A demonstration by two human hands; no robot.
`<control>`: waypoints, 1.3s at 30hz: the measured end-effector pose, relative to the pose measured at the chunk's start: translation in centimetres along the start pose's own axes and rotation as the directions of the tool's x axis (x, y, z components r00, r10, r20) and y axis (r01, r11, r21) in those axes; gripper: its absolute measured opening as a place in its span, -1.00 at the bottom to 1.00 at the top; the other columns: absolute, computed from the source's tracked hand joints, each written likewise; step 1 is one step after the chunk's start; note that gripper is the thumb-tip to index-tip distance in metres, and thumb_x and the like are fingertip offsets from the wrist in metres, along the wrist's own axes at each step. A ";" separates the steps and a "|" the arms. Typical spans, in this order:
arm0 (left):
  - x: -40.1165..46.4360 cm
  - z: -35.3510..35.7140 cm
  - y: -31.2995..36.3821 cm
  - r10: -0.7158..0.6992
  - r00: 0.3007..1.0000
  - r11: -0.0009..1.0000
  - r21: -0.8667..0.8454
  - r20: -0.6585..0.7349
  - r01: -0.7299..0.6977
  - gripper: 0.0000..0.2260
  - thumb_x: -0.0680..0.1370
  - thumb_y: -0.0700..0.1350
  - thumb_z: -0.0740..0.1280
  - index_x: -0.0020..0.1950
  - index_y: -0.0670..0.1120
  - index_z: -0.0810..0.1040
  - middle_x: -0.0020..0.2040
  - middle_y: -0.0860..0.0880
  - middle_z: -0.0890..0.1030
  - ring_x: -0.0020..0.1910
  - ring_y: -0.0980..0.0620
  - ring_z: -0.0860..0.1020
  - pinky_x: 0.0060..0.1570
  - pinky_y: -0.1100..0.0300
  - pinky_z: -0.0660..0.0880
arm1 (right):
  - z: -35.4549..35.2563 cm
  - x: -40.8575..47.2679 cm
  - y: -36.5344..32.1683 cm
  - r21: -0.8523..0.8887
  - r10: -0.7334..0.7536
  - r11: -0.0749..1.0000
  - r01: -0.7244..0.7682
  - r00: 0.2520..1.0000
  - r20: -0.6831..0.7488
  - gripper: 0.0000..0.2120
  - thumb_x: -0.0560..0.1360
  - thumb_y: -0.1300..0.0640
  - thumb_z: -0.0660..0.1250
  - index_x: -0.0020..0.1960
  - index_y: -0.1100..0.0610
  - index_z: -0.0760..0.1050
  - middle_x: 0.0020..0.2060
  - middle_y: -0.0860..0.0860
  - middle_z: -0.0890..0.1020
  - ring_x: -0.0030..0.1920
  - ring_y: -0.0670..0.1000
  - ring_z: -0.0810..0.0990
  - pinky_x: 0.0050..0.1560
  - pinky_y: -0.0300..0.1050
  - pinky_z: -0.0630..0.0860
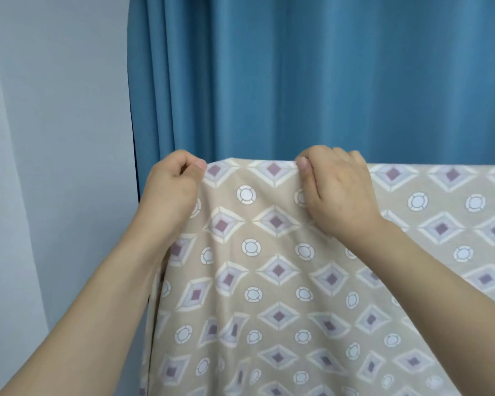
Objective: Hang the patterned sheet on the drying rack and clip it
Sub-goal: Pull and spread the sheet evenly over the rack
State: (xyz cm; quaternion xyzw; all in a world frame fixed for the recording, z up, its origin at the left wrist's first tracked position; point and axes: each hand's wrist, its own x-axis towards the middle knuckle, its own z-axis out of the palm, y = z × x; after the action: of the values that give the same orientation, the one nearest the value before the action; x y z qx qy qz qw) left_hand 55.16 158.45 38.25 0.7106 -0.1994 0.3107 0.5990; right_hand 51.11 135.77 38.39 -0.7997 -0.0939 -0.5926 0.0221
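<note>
Item: patterned sheet, beige with diamond and ring motifs, draped over a straight top edge and hanging toward the viewer; the drying rack beneath is wholly covered and cannot be made out. Backdrop: blue curtain, pale wall. Risks, as judged: no clip is visible, so the fabric probably relies on grip and drape alone; if more cloth hangs on the near side, release could let it slide off. The left corner looks bunched and could slip sideways. Left hand: fingers curled, thumb pinching the sheet's top left corner. Right hand: fingers curled over the top edge, thumb pressing the near face.
</note>
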 end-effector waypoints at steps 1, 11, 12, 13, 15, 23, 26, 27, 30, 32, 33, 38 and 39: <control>0.3 0.0 0.2 -0.002 1.000 1.000 0.031 -0.007 0.002 -0.81 0.57 -0.03 0.26 -0.23 -0.02 0.49 -0.35 -0.02 0.46 -0.38 0.03 0.39 -0.28 0.14 0.37 | 0.0 0.1 0.0 0.020 0.008 1.000 -0.008 1.000 0.004 -0.72 0.63 0.09 0.02 -0.09 0.13 0.45 -0.24 0.02 0.55 -0.24 0.14 0.44 -0.11 0.02 0.26; -1.4 3.7 0.6 0.430 0.902 0.706 0.606 0.042 -0.366 -0.73 0.63 0.01 0.03 0.12 -0.03 0.48 0.09 -0.03 0.55 0.08 -0.14 0.45 0.11 -0.01 0.28 | -0.1 0.3 2.2 -0.057 0.023 0.998 -0.024 1.000 -0.011 -0.72 0.62 0.08 0.01 -0.17 0.17 0.36 -0.35 0.01 0.38 -0.32 0.15 0.33 -0.21 -0.03 0.21; -1.6 4.3 0.8 0.475 0.875 0.642 0.644 0.092 -0.416 -0.71 0.64 0.03 0.02 0.13 -0.03 0.49 0.06 -0.03 0.54 0.04 -0.14 0.44 0.06 0.01 0.25 | -0.2 0.2 2.5 -0.081 0.020 0.997 -0.022 1.000 -0.018 -0.72 0.62 0.08 0.01 -0.20 0.16 0.33 -0.37 0.00 0.34 -0.35 0.14 0.30 -0.22 -0.04 0.18; -1.6 4.7 0.9 0.511 0.853 0.596 0.671 0.106 -0.441 -0.71 0.65 0.02 0.01 0.10 -0.03 0.49 0.00 -0.02 0.53 -0.02 -0.14 0.44 0.01 0.03 0.24 | -0.3 0.2 2.9 -0.111 0.018 0.994 -0.020 1.000 -0.023 -0.70 0.62 0.06 0.00 -0.22 0.15 0.29 -0.40 -0.01 0.31 -0.38 0.13 0.28 -0.23 -0.04 0.17; -1.3 5.2 1.0 0.528 0.847 0.560 0.727 0.056 -0.397 -0.68 0.66 0.02 -0.03 -0.01 -0.06 0.47 -0.11 -0.04 0.52 -0.12 -0.15 0.43 -0.05 0.02 0.23 | -0.9 0.2 3.9 -0.190 0.007 0.982 -0.010 1.000 -0.018 -0.65 0.62 0.01 -0.04 -0.27 0.12 0.25 -0.43 -0.01 0.29 -0.41 0.12 0.26 -0.27 -0.03 0.15; -1.0 10.1 3.7 0.583 0.781 0.345 0.801 0.226 -0.490 -0.60 0.65 0.08 -0.06 -0.26 -0.05 0.39 -0.31 -0.08 0.57 -0.32 -0.13 0.39 -0.19 0.03 0.23 | -2.7 1.0 5.9 -0.318 0.130 0.945 -0.070 0.976 0.173 -0.42 0.66 -0.05 -0.14 -0.46 0.15 0.28 -0.53 0.00 0.40 -0.41 0.16 0.40 -0.41 -0.10 0.14; -0.5 10.6 4.1 0.571 0.798 0.368 0.810 0.190 -0.456 -0.58 0.64 0.05 -0.08 -0.33 -0.05 0.33 -0.41 -0.13 0.57 -0.41 -0.10 0.30 -0.20 0.05 0.20 | -3.2 0.9 6.8 -0.322 0.090 0.946 -0.035 0.983 0.159 -0.45 0.64 -0.08 -0.16 -0.43 0.12 0.25 -0.50 -0.01 0.43 -0.40 0.16 0.37 -0.41 -0.09 0.15; -0.5 10.6 4.0 0.563 0.811 0.389 0.816 0.158 -0.429 -0.58 0.63 0.04 -0.07 -0.34 -0.07 0.35 -0.41 -0.14 0.57 -0.40 -0.10 0.30 -0.20 0.04 0.22 | -3.4 0.5 7.5 -0.325 0.059 0.946 -0.017 0.991 0.120 -0.47 0.62 -0.09 -0.18 -0.41 0.11 0.23 -0.48 -0.01 0.41 -0.41 0.16 0.36 -0.41 -0.09 0.12; -0.9 11.3 4.4 0.499 0.857 0.427 0.823 0.131 -0.375 -0.55 0.62 0.04 -0.07 -0.25 -0.12 0.48 -0.28 -0.14 0.62 -0.28 -0.15 0.42 -0.10 -0.01 0.30 | -4.1 -0.7 10.5 -0.306 0.017 0.952 -0.007 0.999 0.029 -0.53 0.59 -0.08 -0.17 -0.36 0.12 0.24 -0.46 0.01 0.37 -0.43 0.17 0.37 -0.38 -0.09 0.13; -1.3 13.1 5.3 0.508 0.846 0.430 0.804 0.161 -0.410 -0.59 0.61 0.06 -0.04 -0.13 -0.13 0.51 -0.18 -0.14 0.61 -0.18 -0.20 0.50 -0.09 -0.03 0.32 | -4.6 -1.1 12.9 -0.290 0.007 0.957 -0.004 1.000 0.008 -0.57 0.61 -0.06 -0.13 -0.32 0.12 0.24 -0.44 0.01 0.35 -0.41 0.17 0.38 -0.34 -0.05 0.21; -1.5 14.3 5.8 0.529 0.829 0.427 0.788 0.179 -0.443 -0.62 0.60 0.06 -0.01 -0.09 -0.13 0.50 -0.17 -0.14 0.60 -0.17 -0.20 0.50 -0.10 -0.03 0.33 | -5.0 -1.2 14.0 -0.282 0.004 0.959 -0.003 1.000 0.006 -0.59 0.61 -0.05 -0.11 -0.29 0.13 0.27 -0.42 0.03 0.37 -0.40 0.17 0.38 -0.31 -0.03 0.24; -2.9 21.3 8.8 0.597 0.754 0.387 0.725 0.273 -0.569 -0.67 0.60 0.06 0.07 -0.10 -0.13 0.50 -0.23 -0.12 0.56 -0.25 -0.18 0.51 -0.22 0.03 0.35 | -7.4 -1.9 19.0 -0.263 0.019 0.965 -0.012 1.000 0.022 -0.57 0.60 -0.04 -0.04 0.03 0.20 0.50 -0.18 0.10 0.60 -0.20 0.20 0.49 -0.14 0.02 0.35; -3.2 22.5 9.5 0.588 0.755 0.381 0.723 0.291 -0.576 -0.66 0.62 0.06 0.06 -0.11 -0.12 0.49 -0.22 -0.12 0.57 -0.24 -0.18 0.51 -0.21 0.03 0.33 | -8.0 -2.1 20.1 -0.270 0.019 0.963 -0.008 0.999 0.037 -0.56 0.60 -0.05 -0.05 0.04 0.20 0.50 -0.17 0.10 0.60 -0.19 0.20 0.50 -0.13 0.03 0.35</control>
State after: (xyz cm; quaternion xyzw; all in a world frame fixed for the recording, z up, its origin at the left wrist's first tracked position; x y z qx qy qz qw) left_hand 51.13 134.29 40.98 0.7775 -0.2760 0.5590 0.0830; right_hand 46.55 114.58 40.28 -0.8073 -0.0074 -0.5840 -0.0846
